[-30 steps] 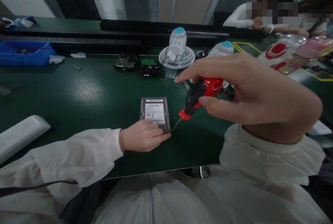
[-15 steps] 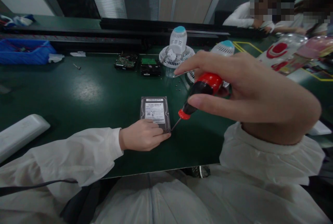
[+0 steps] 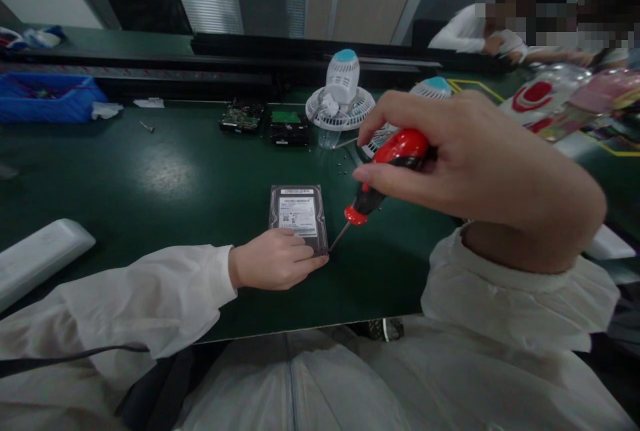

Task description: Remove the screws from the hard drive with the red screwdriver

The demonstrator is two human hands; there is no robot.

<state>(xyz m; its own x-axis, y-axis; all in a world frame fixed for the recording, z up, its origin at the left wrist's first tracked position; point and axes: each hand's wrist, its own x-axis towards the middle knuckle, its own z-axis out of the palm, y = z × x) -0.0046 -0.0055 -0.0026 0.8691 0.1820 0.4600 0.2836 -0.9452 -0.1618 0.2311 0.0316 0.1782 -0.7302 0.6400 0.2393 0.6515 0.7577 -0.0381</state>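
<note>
A hard drive (image 3: 299, 209) lies label side up on the green table near the middle. My left hand (image 3: 277, 259) grips its near edge, with the index finger stretched along to the near right corner. My right hand (image 3: 480, 171) holds a red and black screwdriver (image 3: 383, 171) between thumb and fingers, handle tilted up to the right. The screwdriver's tip meets the drive's near right corner, close to my left fingertip. Whether a screw sits under the tip is too small to tell. Several tiny screws (image 3: 341, 165) lie beyond the drive, to its right.
Two more drives with circuit boards, one (image 3: 243, 116) beside the other (image 3: 289, 128), lie farther back. White fans (image 3: 343, 84) stand right of them. A blue bin (image 3: 50, 99) is at far left, a white box-like object (image 3: 45, 261) at near left. Plastic bottles (image 3: 545, 101) and people are at right.
The screwdriver handle has turned, showing more red on its upper side. My right hand has shifted slightly, with thumb and index finger moved round the handle. My left hand and the drive stay put.
</note>
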